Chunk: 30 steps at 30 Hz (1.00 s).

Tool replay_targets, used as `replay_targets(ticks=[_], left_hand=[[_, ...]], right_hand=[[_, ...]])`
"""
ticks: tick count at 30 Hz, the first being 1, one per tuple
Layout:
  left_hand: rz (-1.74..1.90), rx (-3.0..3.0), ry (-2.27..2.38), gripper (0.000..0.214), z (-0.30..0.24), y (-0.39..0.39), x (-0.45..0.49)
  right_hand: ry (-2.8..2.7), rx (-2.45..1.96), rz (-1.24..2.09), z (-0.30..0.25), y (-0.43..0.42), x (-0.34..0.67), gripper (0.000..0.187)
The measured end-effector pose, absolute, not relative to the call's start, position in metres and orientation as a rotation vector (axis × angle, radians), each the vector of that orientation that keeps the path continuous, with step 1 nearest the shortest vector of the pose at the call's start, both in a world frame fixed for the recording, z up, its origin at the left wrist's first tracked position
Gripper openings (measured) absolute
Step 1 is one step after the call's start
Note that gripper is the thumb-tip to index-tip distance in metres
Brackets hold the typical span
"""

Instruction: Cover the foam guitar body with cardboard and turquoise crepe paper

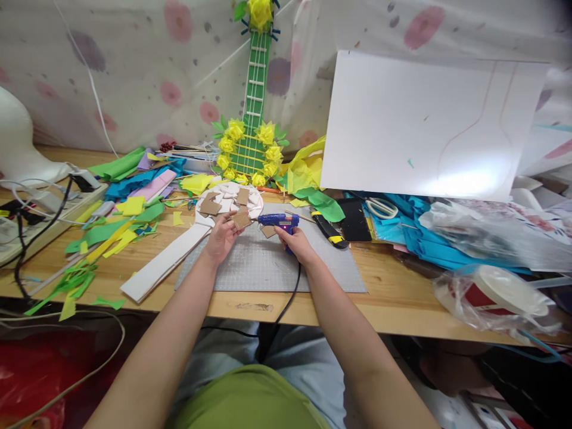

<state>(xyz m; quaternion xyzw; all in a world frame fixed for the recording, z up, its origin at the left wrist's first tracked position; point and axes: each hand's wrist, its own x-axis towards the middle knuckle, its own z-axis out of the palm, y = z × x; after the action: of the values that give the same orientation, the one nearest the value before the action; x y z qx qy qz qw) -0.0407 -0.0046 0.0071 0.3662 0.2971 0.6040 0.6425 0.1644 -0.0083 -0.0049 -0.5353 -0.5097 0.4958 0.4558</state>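
My left hand [222,235] pinches a small brown cardboard piece [241,219] above the grey cutting mat [263,265]. My right hand [295,243] grips a blue hot glue gun [277,221], whose nozzle points left at the cardboard piece. Just behind them lies a white foam guitar shape [179,250] with several brown cardboard pieces stuck on its round body [230,199]. The glue gun's black cord [290,295] runs down off the table's front edge.
A green paper guitar with yellow flowers [252,146] leans on the back wall. A large white board [424,125] stands at right. Paper scraps [107,232], a power strip [53,208], a utility knife [328,229], scissors [382,207] and plastic bags [487,292] crowd the table.
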Motion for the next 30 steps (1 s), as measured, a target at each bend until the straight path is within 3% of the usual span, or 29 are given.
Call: replay_targets(ticks=[12, 19, 23, 27, 30], left_hand=[[1.290, 0.875, 0.660, 0.042, 0.003, -0.005, -0.041], [1.347, 0.795, 0.663, 0.040, 0.005, -0.004, -0.042], [1.389, 0.760, 0.665, 0.040, 0.007, -0.005, -0.044], [1.443, 0.770, 0.703, 0.045, 0.007, -0.007, -0.047], [1.510, 0.784, 0.801, 0.048, 0.011, -0.003, -0.050]], right_hand=[[-1.155, -1.258, 1.154, -0.006, -0.002, 0.169, 0.046], [-1.059, -1.649, 0.633, -0.008, 0.011, 0.202, 0.047], [-1.235, -1.856, 0.534, -0.010, 0.014, 0.208, 0.049], [-1.339, -1.870, 0.438, -0.007, 0.011, 0.205, 0.059], [-1.259, -1.759, 0.116, 0.003, 0.003, 0.203, 0.068]])
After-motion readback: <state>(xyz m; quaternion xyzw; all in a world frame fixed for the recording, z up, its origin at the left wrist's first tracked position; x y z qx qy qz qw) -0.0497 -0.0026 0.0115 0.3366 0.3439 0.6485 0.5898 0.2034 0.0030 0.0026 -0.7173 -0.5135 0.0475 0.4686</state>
